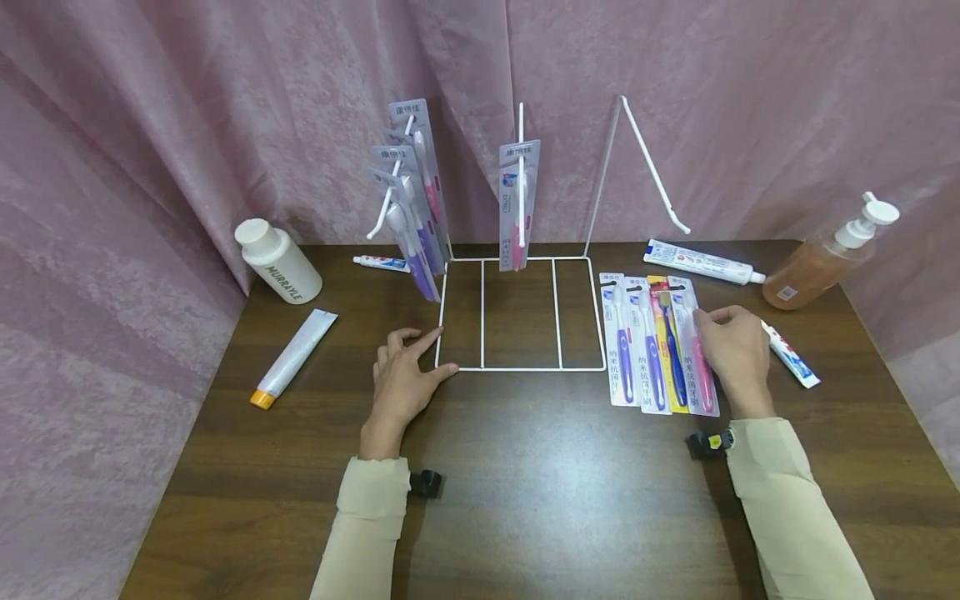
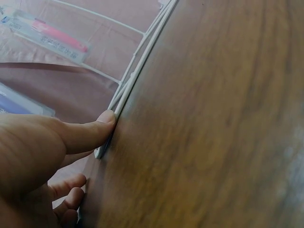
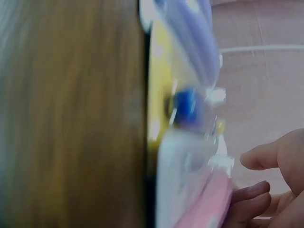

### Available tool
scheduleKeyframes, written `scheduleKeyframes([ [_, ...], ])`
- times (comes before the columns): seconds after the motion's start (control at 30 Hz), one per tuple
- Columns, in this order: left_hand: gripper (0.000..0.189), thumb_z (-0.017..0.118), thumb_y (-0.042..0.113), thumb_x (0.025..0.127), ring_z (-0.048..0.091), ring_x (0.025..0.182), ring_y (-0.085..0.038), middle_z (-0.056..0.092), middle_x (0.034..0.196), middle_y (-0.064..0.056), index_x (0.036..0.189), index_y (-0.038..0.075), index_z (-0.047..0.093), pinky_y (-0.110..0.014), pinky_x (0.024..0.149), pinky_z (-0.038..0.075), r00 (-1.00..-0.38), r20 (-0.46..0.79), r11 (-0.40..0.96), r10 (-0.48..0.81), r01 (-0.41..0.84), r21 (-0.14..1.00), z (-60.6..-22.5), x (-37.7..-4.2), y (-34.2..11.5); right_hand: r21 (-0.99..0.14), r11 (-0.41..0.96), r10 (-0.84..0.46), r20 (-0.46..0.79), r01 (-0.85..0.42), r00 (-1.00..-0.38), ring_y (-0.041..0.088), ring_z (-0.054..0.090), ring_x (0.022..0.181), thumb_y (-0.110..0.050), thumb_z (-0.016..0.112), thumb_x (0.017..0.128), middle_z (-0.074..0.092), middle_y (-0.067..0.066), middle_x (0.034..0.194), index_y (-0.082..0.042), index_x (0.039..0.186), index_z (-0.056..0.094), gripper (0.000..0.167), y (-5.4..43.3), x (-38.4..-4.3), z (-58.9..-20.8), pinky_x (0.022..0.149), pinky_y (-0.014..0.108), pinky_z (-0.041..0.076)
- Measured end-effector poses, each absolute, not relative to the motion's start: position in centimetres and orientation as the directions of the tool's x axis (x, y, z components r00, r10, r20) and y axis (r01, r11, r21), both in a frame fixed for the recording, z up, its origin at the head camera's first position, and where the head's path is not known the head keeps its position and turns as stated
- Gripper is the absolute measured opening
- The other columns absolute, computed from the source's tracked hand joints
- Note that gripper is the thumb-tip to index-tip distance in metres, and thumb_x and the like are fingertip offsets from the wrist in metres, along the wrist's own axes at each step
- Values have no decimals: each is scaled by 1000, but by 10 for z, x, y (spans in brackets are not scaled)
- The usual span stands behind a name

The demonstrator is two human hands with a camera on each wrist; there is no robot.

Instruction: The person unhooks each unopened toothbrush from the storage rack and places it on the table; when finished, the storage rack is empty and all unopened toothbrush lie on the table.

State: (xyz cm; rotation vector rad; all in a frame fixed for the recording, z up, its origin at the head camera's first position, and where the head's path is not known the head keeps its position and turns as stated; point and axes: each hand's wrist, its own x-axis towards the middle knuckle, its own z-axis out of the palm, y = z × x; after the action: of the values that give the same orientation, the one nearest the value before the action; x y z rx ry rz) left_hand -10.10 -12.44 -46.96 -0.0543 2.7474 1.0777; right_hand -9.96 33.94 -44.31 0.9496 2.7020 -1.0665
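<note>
A: Check your left hand [image 1: 405, 383]. Where does it stand?

B: At the near left corner of the white wire rack [image 1: 517, 369]. Your thumb touches the wire; your forefinger reaches along the left side. These two fingers are spread apart, and the rest are loosely bent.

A: Check your right hand [image 1: 735, 354].

B: It is at the right edge of the pink toothbrush pack [image 1: 694, 350], which lies flat on the tabletop [image 1: 555, 475]. In your right wrist view, your thumb is clear of the pack, with a narrow gap to the fingers below. Whether those fingers touch the pack, you cannot tell; that view is blurred.

A: Identify the adjacent items.

B: The pink pack ends a row of four. Left of it, you have the yellow-backed pack [image 1: 677, 346] with a blue brush, then the inner purple pack [image 1: 647, 346] and the outer purple pack [image 1: 620, 342].

A: Inspect the hooks.

B: On your left hook [image 1: 383, 208], several toothbrush packs hang, pink and purple. On your middle hook [image 1: 522, 204], a pink-handled pack hangs upright. Behind the row lies a toothpaste tube [image 1: 701, 262], near the pump bottle [image 1: 810, 271].
</note>
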Motion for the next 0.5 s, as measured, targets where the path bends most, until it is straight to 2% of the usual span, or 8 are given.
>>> scheduleKeyframes([
  [0.1, 76, 88, 38, 102, 38, 146, -47, 38, 177, -18, 170, 29, 57, -61, 120, 32, -982, -184, 728, 33, -103, 678, -470, -101, -125, -613, 582, 509, -238, 535, -827, 42, 65, 119, -49, 51, 118, 70, 29, 142, 3, 151, 67, 64, 326, -104, -438, 82, 39, 41],
  [0.2, 75, 88, 38, 102, 39, 146, -47, 38, 176, -18, 170, 29, 57, -61, 119, 33, -983, -180, 733, 30, -100, 672, -470, -101, -125, -663, 598, 479, -156, 451, -864, 37, 65, 108, -46, 58, 116, 74, 25, 131, 0, 144, 74, 56, 307, -110, -430, 80, 40, 43],
  [0.3, 75, 87, 38, 102, 39, 146, -47, 39, 176, -18, 170, 28, 57, -61, 118, 34, -984, -177, 739, 30, -98, 667, -469, -100, -124, -724, 611, 422, -45, 320, -906, 23, 64, 93, -41, 65, 114, 78, 22, 122, -4, 137, 81, 47, 283, -118, -417, 77, 34, 44],
  [0.37, 74, 88, 36, 102, 39, 146, -47, 39, 176, -19, 170, 28, 58, -61, 119, 34, -984, -174, 733, 26, -99, 673, -469, -100, -124, -775, 598, 365, 37, 204, -930, 11, 65, 80, -35, 70, 112, 82, 22, 121, -5, 134, 83, 39, 265, -125, -408, 73, 27, 47],
  [0.43, 74, 87, 37, 103, 40, 146, -47, 39, 176, -19, 170, 28, 58, -61, 118, 34, -985, -171, 744, 30, -92, 662, -469, -99, -123, -835, 545, 303, 108, 79, -947, 0, 65, 68, -28, 74, 111, 84, 24, 121, -4, 133, 83, 34, 248, -133, -400, 66, 18, 47],
  [0.5, 74, 87, 36, 103, 40, 145, -46, 40, 175, -19, 170, 29, 58, -61, 118, 35, -986, -164, 745, 31, -87, 661, -469, -99, -123, -881, 472, 246, 162, -28, -956, -6, 65, 59, -21, 76, 110, 83, 26, 125, -2, 134, 82, 32, 232, -140, -393, 60, 14, 47],
])
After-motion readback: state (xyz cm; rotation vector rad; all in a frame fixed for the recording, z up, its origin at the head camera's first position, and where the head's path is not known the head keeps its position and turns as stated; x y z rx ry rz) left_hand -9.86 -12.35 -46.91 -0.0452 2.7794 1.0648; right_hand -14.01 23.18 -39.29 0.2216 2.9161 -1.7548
